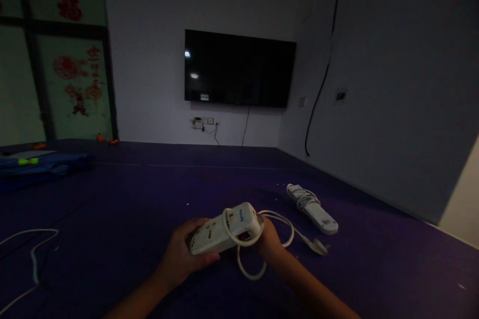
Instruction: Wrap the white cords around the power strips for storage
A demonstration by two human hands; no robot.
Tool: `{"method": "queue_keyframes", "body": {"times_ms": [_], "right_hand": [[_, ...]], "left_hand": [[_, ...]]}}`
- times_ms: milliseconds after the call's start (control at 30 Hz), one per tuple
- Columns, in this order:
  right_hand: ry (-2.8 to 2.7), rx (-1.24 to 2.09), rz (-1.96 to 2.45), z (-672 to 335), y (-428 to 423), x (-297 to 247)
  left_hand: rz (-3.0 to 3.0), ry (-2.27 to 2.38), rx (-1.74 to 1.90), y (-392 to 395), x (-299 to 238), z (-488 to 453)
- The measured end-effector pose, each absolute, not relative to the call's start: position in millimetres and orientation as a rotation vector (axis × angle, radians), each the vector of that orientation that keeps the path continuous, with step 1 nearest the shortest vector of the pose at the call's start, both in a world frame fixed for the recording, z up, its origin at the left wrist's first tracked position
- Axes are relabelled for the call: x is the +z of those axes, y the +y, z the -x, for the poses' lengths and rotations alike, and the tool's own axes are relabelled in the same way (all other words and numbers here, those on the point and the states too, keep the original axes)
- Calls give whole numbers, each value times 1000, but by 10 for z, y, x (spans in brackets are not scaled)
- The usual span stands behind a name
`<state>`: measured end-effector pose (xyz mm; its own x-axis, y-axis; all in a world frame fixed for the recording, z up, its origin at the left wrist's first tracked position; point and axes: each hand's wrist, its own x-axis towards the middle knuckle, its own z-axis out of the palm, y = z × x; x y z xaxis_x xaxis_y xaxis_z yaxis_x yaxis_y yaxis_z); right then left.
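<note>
My left hand [182, 251] grips the near left end of a white power strip [212, 233], thumb along its lower side. The strip is tilted, socket face up, with blue lettering at its right end. A white cord [244, 243] loops once over that end. Behind the end, my right hand [270, 239] is closed around the cord; its fingertips are partly hidden by the strip. Loose coils hang below and to the right, and the plug [317, 245] dangles past my right wrist, slightly blurred. A second white power strip [313, 209], wound with its own cord, lies to the right.
A loose white cable [34, 259] curves over the purple surface [149, 194] at left. Folded blue cloth [63, 163] lies farther back, a yellow-green item [28, 161] on it. A television [239, 69] hangs on the far wall; a black cable [322, 84] runs down the right wall.
</note>
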<state>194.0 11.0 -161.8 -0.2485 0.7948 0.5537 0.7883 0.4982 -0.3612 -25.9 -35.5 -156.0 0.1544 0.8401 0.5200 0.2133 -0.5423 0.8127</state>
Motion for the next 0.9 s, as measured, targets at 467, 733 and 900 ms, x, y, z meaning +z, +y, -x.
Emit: {"method": "queue_keyframes", "body": {"times_ms": [467,733,900], "right_hand": [[-2269,-203,1510,-1717,-130,-1515],[-2303,-83,1137,-1630,-149,-1822],[-2411,-220,884,-1603,-175,-1928]], "left_hand": [[-1632,1306,1627,-356,-1549,222],[-1406,1498,1768,-214,-1527,362],[-1514,1588,1773,-108,-1602,478]]}}
